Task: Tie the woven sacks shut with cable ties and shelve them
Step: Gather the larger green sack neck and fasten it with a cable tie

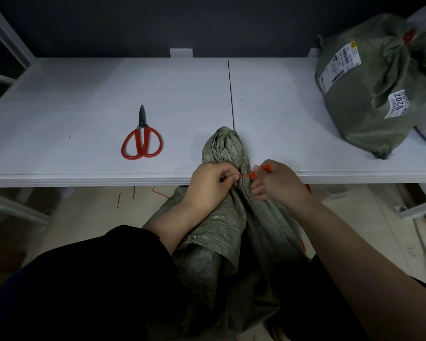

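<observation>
Fingers of the left hand curled, pinching one side of the orange cable tie; those of the right hand curled too, gripping the tie's other end just across the gathered neck. Between the two sets of fingertips, looped round the bunched mouth of the green woven sack, with the tuft of gathered fabric poking up just beyond them onto the edge of the white shelf. Cannot tell whether threaded through its head yet or already cinched. Judged partway through this sack: left to do, pulling snug, probably trimming the tail, then lifting onto the shelf. Well off to the left of the fingers, red-handled scissors, blades closed, lying untouched. Far beyond and to the right of the fingers, a tied sack already shelved, labelled, orange tie at its neck, so at least one finished. Below the fingers, thin orange strips on the floor, spare ties or offcuts, unclear which
</observation>
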